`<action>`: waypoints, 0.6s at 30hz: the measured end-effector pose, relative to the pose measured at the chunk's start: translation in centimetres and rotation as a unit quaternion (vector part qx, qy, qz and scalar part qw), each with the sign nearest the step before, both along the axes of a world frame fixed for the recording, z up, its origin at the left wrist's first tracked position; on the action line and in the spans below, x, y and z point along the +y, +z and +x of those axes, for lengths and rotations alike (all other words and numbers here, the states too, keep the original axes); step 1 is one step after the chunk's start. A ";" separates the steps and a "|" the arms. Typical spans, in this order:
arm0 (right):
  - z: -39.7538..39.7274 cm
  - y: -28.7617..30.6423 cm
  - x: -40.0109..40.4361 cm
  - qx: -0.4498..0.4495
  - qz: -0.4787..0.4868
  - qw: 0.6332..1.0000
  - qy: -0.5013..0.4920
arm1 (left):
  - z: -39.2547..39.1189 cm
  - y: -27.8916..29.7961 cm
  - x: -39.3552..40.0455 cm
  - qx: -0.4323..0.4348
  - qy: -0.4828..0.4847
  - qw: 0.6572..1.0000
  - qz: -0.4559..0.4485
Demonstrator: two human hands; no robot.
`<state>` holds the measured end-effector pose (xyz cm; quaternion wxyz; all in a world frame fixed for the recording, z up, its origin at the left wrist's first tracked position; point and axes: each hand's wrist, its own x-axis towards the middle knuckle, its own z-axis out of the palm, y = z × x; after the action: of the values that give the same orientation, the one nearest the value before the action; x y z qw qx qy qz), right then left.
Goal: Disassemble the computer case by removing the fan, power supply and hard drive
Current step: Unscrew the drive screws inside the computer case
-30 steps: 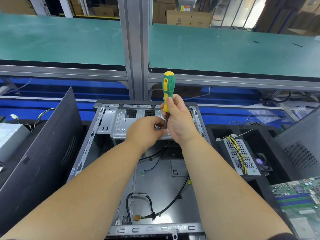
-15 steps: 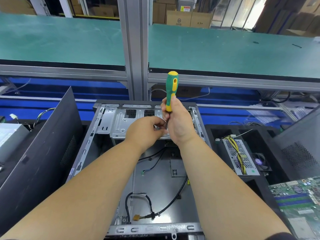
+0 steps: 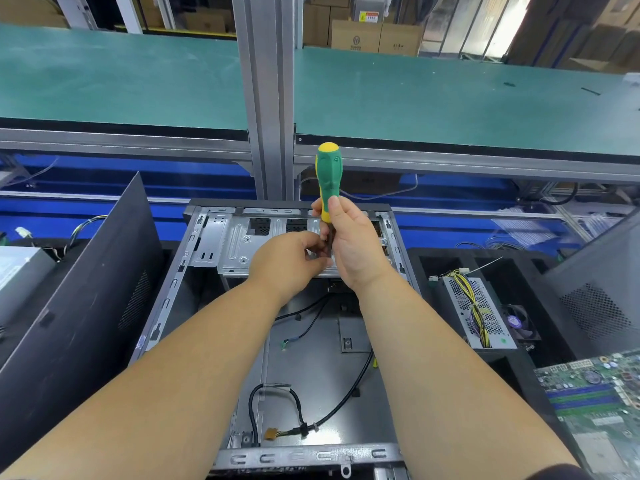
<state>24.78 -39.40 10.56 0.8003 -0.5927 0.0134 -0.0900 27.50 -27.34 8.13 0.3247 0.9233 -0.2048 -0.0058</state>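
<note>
Far left: silver box [image 3: 17, 271] with wires, then a dark side panel [image 3: 79, 306] leaning upright. Centre: open computer case [image 3: 194, 271] lying flat, loose black cables [image 3: 332, 407] on its floor, metal drive bracket [image 3: 239, 247] at the far end. Left hand [image 3: 287, 261] over bracket, fingers curled, pinching at the screwdriver shaft. Right hand [image 3: 353, 244] grips green-yellow screwdriver [image 3: 329, 178] low on the handle, held upright. Right: removed power supply [image 3: 478, 317], fan [image 3: 519, 323], motherboard [image 3: 595, 393].
</note>
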 end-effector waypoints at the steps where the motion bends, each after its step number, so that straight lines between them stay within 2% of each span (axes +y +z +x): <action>1: 0.0 0.0 0.0 0.000 0.007 1.000 0.003 | 0.0 0.0 0.0 -0.002 -0.001 1.000 0.002; 7: 0.2 0.1 -0.1 -0.014 0.077 0.997 -0.003 | -0.1 0.1 0.1 0.017 -0.007 1.000 -0.020; 18: 0.4 -0.1 -0.1 0.031 0.110 0.993 0.010 | -0.1 0.0 0.1 0.006 -0.007 1.000 -0.019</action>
<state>25.21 -39.48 10.46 0.8608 -0.5035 0.0420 -0.0612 27.38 -27.28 8.16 0.3435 0.9156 -0.2088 -0.0100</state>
